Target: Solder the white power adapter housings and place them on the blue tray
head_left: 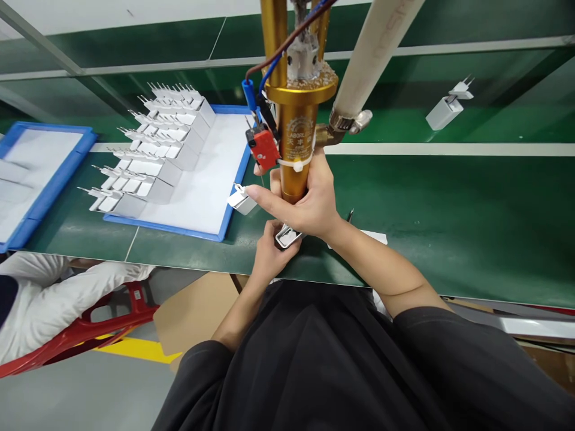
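A gold metal dispensing head (297, 129) hangs over the bench, with a red switch (264, 147) strapped to its side. My right hand (314, 200) is closed around its lower end, thumb stretched to the left. Below the tip, my left hand (274, 254) grips a small white open-ended casing (288, 237), its opening facing up and white material visible inside. A white casing with a pronged cap (244, 200) shows at my right thumb's tip; whether the thumb touches it I cannot tell. The dispensing head's lowest end is partly hidden by my right hand.
A blue-rimmed tray (197, 230) on the left holds rows of white pronged casings (157, 149). Another blue tray (49, 191) lies farther left. One casing (444, 112) stands at the back right. A thick hose (372, 60) joins the head. A seated person's leg (67, 299) is at lower left.
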Tool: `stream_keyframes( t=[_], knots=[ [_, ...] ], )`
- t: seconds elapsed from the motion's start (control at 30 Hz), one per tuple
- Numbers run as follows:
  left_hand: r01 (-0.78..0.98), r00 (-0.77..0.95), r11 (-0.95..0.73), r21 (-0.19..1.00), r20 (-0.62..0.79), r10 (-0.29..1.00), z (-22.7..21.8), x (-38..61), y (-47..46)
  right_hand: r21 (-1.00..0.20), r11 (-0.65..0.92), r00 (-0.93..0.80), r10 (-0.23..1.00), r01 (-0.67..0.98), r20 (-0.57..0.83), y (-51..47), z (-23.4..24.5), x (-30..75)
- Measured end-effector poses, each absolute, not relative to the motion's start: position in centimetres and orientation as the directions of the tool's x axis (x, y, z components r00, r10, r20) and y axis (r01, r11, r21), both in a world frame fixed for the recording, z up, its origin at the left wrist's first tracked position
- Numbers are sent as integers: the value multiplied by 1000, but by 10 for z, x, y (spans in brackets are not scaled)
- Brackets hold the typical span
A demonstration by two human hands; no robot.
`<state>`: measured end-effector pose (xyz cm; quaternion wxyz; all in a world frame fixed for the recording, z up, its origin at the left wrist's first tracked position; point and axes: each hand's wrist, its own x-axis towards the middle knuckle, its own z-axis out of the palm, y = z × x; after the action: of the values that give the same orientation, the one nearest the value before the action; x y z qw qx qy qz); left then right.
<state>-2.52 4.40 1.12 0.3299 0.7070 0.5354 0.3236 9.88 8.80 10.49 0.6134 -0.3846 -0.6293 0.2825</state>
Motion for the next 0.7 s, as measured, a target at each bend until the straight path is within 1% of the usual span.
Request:
stream_keyframes(
  t=[0.17, 0.27, 0.4, 0.57, 0.7],
  knots=[
    [447, 242, -184, 875, 80, 967, 10, -5, 40, -827, 547, 53, 829, 131, 557, 84, 107, 98],
    [394, 216, -176, 902, 95, 972, 8, 2, 38, -823, 560, 63, 822, 93, 567, 84, 107, 98],
    [369, 160, -159, 916, 106, 982, 3, 6, 36, -824, 562, 101, 818, 76, 567, 84, 105, 97],
    [318, 147, -162, 934, 120, 982, 2, 8, 37, -822, 559, 57, 822, 113, 567, 83, 103, 96],
    [321, 140, -165, 933, 126, 982, 4, 7, 37, -826, 556, 77, 823, 96, 563, 84, 104, 97]
  ],
)
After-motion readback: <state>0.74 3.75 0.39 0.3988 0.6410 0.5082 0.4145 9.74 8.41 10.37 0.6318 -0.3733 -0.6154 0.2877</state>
